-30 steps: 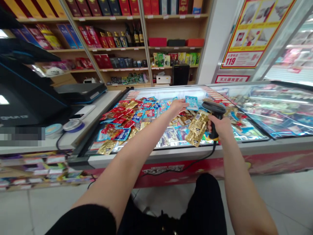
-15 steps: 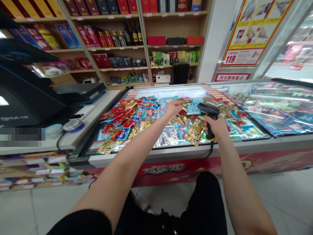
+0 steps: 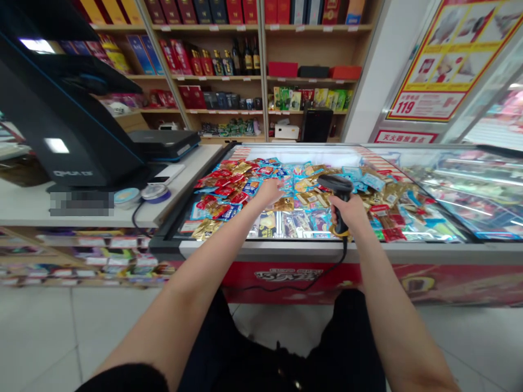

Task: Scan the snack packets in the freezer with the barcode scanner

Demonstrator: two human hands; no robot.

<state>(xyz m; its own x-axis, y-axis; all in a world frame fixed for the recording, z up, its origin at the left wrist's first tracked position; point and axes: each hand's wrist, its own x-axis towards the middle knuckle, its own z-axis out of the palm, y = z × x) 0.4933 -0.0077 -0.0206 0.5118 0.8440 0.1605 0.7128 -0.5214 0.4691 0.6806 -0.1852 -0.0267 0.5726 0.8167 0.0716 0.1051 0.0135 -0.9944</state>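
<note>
My right hand [image 3: 350, 211] is wrapped round the grip of a black barcode scanner [image 3: 336, 186], its head tilted to the left above the freezer's glass top. A cable runs down from the scanner's handle. My left hand [image 3: 269, 191] reaches over the snack packets with its fingers stretched to the right, and I see nothing held in it. Red packets [image 3: 218, 179] and blue ones lie in a pile to its left. Gold packets [image 3: 307, 197] lie between the two hands. To the right of the scanner spread blue packets [image 3: 372, 181] and more gold and red ones.
The chest freezer [image 3: 261, 251] stands before me. At left, a counter [image 3: 180, 188] carries a black checkout machine [image 3: 81, 130], a flat scale [image 3: 163, 142] and two round tubs. Shelves of boxes and bottles [image 3: 247, 57] stand behind. The scanner cable [image 3: 322, 282] hangs along the freezer's front.
The view has swung left. My left hand has moved left over the packets, towards the red pile. My right hand has carried the scanner left too, still gripping it.
</note>
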